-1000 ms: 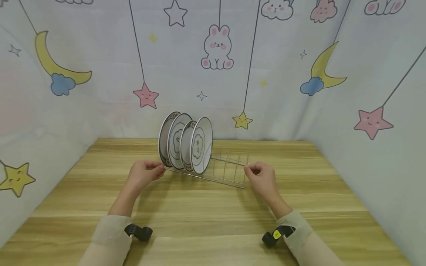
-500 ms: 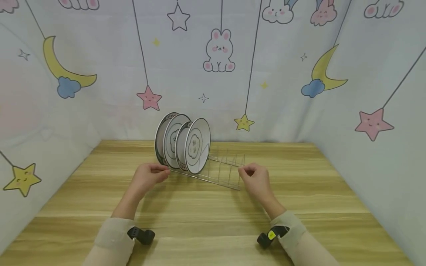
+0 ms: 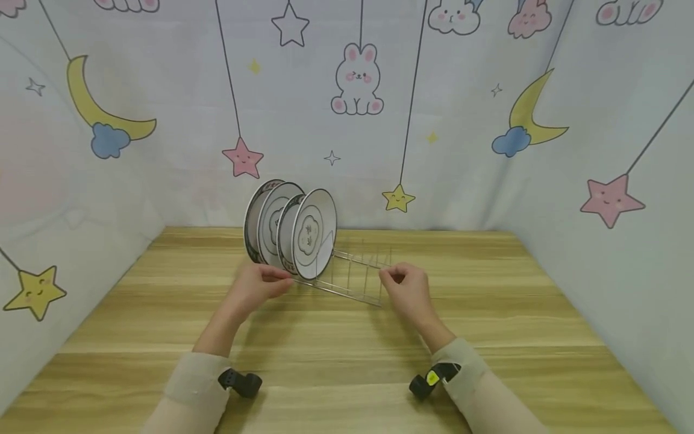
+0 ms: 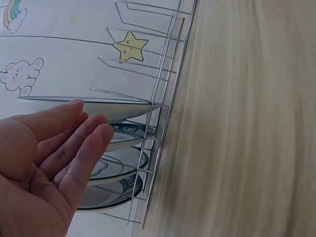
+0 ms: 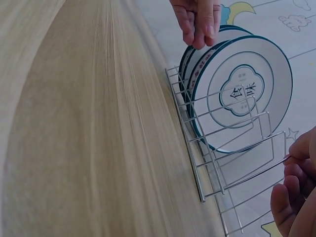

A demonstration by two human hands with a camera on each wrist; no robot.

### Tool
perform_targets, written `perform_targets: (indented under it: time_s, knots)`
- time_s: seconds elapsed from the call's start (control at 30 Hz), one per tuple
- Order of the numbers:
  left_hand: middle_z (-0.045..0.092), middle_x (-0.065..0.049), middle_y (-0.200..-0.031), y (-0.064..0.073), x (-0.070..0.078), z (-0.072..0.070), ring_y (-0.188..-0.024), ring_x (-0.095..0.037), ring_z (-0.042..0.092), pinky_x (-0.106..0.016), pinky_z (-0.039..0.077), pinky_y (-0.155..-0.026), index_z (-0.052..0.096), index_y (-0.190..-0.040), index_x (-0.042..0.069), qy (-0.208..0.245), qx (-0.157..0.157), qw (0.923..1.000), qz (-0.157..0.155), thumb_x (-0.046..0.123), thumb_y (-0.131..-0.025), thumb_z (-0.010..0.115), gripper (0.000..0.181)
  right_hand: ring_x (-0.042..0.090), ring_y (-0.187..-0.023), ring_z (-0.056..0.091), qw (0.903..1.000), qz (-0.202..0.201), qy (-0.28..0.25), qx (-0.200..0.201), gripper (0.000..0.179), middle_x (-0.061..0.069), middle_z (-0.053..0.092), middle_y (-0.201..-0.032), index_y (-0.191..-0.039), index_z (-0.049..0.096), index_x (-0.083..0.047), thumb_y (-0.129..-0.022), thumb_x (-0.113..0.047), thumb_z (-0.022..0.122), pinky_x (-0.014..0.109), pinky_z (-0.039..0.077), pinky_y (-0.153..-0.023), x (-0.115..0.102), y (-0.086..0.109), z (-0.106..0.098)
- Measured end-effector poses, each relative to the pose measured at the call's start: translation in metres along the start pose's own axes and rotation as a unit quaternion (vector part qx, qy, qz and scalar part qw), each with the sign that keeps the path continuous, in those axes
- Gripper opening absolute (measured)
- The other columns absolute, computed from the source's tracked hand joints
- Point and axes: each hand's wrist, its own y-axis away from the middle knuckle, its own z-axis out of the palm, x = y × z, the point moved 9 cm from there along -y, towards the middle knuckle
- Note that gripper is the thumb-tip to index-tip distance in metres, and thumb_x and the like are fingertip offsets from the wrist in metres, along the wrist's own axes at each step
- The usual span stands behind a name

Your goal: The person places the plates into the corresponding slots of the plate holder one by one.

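Note:
A wire dish rack (image 3: 347, 295) stands on the wooden table. Several white plates with dark rims stand upright in its left part; the rightmost plate (image 3: 314, 235) shows its printed centre. My right hand (image 3: 409, 292) is at the rack's right end, and in the right wrist view its thumb and finger pinch the end wire (image 5: 256, 174). My left hand (image 3: 255, 289) hovers before the plates' lower edges. In the left wrist view that left hand (image 4: 49, 168) has loosely extended fingers with nothing between them. Whether it touches a plate cannot be told.
Around the rack lies the wood-grain table (image 3: 347, 361). A white cloth backdrop (image 3: 303, 120) printed with stars, moons and a rabbit closes off the back and both sides. Black wrist cameras (image 3: 241, 383) sit at the sleeve cuffs.
The rack and its plates have slid to the left, and my right hand has moved left with them. My left hand has shifted right along the front of the plates.

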Motion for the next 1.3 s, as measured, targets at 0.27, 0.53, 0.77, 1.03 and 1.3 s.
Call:
perform_targets:
  time_s: [0.27,0.53,0.77,1.03,1.3]
  knots:
    - [0.072,-0.009,-0.102,-0.003,0.012,0.017,-0.095,-0.023,0.068,-0.036,0.058,-0.080,0.074,-0.108,0.001,-0.015,-0.015,0.9997,0.012,0.017,-0.089,0.075,0.025,0.018,-0.069,0.056,1.0000,0.005,-0.007,-0.004,0.015,0.004,0.064,-0.074,-0.080,0.073,-0.002,-0.090,-0.012,0.071,0.025,0.049,-0.061,0.003,-0.002,0.005]
    - [0.074,-0.007,-0.098,-0.006,0.020,0.031,-0.093,-0.022,0.070,-0.034,0.059,-0.077,0.075,-0.107,0.000,-0.025,-0.020,0.9989,0.034,0.017,-0.089,0.075,0.024,0.018,-0.069,0.057,1.0000,0.001,-0.007,-0.006,0.015,0.003,0.064,-0.073,-0.079,0.073,-0.001,-0.090,-0.011,0.071,0.026,0.050,-0.061,0.004,-0.003,0.007]
    - [0.073,-0.008,-0.105,-0.015,0.025,0.040,-0.100,-0.023,0.068,-0.035,0.058,-0.082,0.074,-0.112,0.004,-0.030,-0.007,0.9985,0.044,0.019,-0.091,0.073,0.026,0.017,-0.068,0.057,1.0000,-0.007,-0.004,-0.002,0.014,0.002,0.065,-0.073,-0.079,0.073,-0.002,-0.090,-0.010,0.071,0.026,0.050,-0.061,0.004,-0.006,0.007]
    - [0.072,-0.008,-0.110,-0.025,0.036,0.049,-0.101,-0.023,0.068,-0.037,0.058,-0.084,0.074,-0.115,0.006,-0.034,0.004,0.9983,0.047,0.022,-0.093,0.071,0.027,0.017,-0.068,0.057,1.0000,-0.003,0.000,-0.004,0.013,0.002,0.065,-0.074,-0.080,0.074,-0.002,-0.090,-0.010,0.072,0.026,0.051,-0.061,0.005,-0.007,0.008]
    - [0.072,-0.008,-0.110,-0.033,0.042,0.060,-0.098,-0.021,0.069,-0.033,0.059,-0.081,0.073,-0.116,0.006,-0.019,-0.001,0.9986,0.049,0.023,-0.094,0.069,0.028,0.016,-0.068,0.057,1.0000,-0.005,0.000,-0.003,0.014,0.001,0.065,-0.074,-0.079,0.073,-0.002,-0.090,-0.010,0.071,0.027,0.051,-0.061,0.004,-0.009,0.007]
